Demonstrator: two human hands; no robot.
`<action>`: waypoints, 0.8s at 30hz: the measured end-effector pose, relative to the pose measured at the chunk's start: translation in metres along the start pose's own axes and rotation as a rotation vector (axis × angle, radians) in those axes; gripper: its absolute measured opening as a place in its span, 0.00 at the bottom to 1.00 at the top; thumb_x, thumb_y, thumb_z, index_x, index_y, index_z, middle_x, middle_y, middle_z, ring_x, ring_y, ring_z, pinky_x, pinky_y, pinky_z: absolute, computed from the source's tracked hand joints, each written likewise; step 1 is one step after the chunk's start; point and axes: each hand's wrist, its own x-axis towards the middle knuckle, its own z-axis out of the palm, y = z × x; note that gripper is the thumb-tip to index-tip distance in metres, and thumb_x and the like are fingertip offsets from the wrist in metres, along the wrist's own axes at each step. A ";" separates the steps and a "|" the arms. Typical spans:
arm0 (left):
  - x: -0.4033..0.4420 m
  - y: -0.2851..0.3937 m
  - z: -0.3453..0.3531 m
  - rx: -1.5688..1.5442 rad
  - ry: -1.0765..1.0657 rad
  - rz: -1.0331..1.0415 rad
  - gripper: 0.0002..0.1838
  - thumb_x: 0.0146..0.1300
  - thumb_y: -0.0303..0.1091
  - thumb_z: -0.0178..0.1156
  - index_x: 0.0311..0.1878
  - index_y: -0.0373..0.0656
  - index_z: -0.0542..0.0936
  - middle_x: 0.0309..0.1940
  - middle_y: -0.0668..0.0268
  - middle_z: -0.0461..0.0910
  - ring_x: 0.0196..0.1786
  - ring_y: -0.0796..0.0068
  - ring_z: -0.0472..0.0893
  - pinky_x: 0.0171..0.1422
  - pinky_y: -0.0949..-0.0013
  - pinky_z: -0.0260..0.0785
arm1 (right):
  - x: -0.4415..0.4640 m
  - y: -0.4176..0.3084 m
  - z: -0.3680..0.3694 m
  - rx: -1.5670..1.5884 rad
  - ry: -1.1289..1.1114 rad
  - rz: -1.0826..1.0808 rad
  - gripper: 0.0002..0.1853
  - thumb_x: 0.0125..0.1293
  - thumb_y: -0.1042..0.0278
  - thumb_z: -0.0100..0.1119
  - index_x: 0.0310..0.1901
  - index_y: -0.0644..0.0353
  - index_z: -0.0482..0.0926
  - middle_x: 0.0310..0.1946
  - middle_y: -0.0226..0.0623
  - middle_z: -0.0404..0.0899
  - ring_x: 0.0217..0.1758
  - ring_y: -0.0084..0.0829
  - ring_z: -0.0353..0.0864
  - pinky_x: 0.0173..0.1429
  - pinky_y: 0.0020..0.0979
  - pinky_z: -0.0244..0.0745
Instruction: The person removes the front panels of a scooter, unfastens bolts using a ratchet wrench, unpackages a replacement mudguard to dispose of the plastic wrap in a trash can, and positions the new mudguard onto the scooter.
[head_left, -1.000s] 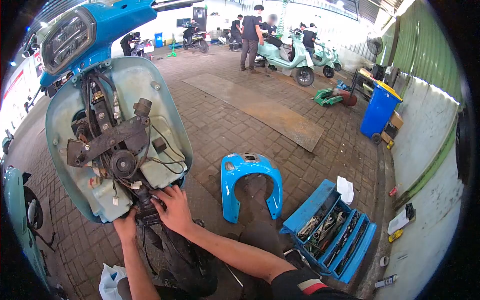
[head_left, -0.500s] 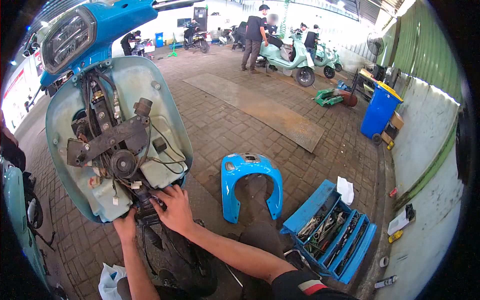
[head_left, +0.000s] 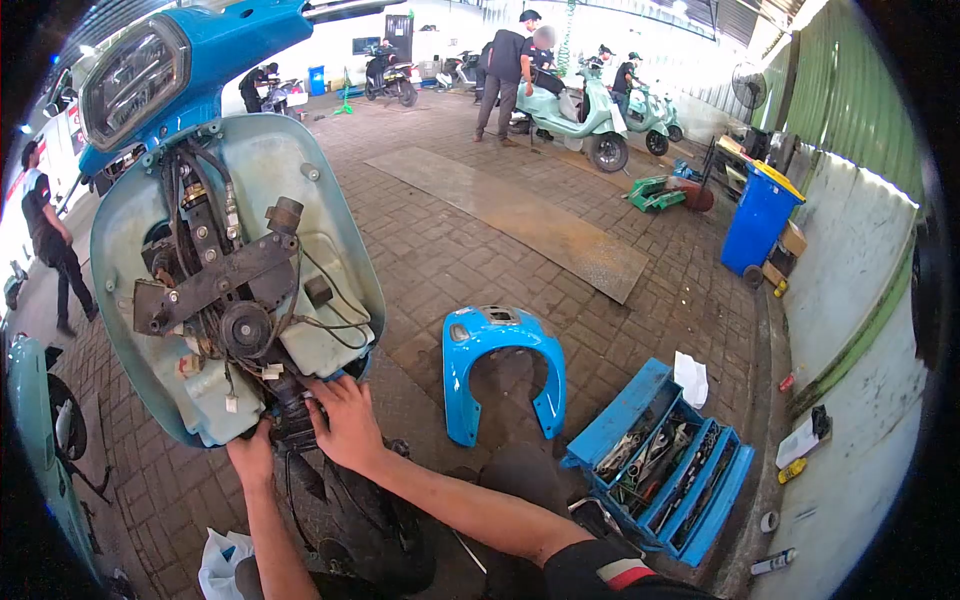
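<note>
A scooter's leg shield (head_left: pixel 340 220), pale blue-green on its inner side, stands before me with wiring, brackets and a round black horn (head_left: pixel 247 328) exposed. My left hand (head_left: pixel 252 458) is at its lower left edge, thumb up and the other fingers hidden behind the edge. My right hand (head_left: pixel 348 425) is at the lower right, fingers curled over the bottom edge beside the black steering column (head_left: pixel 292 412). Both hands look closed on the shield's lower edge; their fingertips are partly hidden. Above the shield is the blue handlebar cover with its headlight (head_left: pixel 137 83).
A blue U-shaped body panel (head_left: pixel 462 385) lies on the paving to the right. Beside it sits an open blue toolbox (head_left: pixel 655 465) full of tools. Further off are a metal floor plate (head_left: pixel 510 215), a blue bin (head_left: pixel 762 220), parked scooters (head_left: pixel 580 110) and several people.
My right hand has shifted slightly and its fingers sit closer together; my left hand has barely moved. A person has come into view walking at the far left.
</note>
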 end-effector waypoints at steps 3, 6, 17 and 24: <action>-0.001 0.003 -0.002 -0.017 -0.023 -0.017 0.30 0.59 0.20 0.71 0.66 0.30 0.76 0.63 0.56 0.80 0.63 0.63 0.78 0.74 0.63 0.66 | 0.000 -0.001 -0.005 -0.038 -0.068 -0.008 0.16 0.71 0.66 0.63 0.58 0.56 0.83 0.43 0.41 0.82 0.53 0.45 0.76 0.56 0.48 0.67; -0.004 0.010 0.000 0.055 -0.031 0.035 0.30 0.59 0.21 0.71 0.66 0.30 0.76 0.62 0.57 0.81 0.61 0.63 0.79 0.72 0.63 0.67 | 0.001 -0.004 -0.007 -0.015 -0.032 0.012 0.15 0.71 0.67 0.63 0.58 0.56 0.84 0.44 0.41 0.82 0.54 0.45 0.76 0.56 0.47 0.67; 0.000 -0.003 -0.002 -0.076 -0.064 0.055 0.27 0.61 0.21 0.71 0.64 0.30 0.77 0.58 0.59 0.82 0.58 0.66 0.80 0.68 0.64 0.69 | 0.001 -0.003 -0.004 0.019 -0.014 0.021 0.11 0.71 0.65 0.63 0.51 0.58 0.85 0.41 0.41 0.82 0.53 0.44 0.78 0.59 0.50 0.66; 0.001 -0.007 -0.002 -0.017 -0.037 0.082 0.24 0.61 0.22 0.72 0.60 0.33 0.79 0.56 0.64 0.82 0.56 0.68 0.80 0.66 0.65 0.70 | 0.002 -0.006 -0.011 -0.003 -0.025 -0.007 0.12 0.70 0.65 0.63 0.52 0.57 0.85 0.42 0.42 0.83 0.54 0.44 0.78 0.60 0.50 0.66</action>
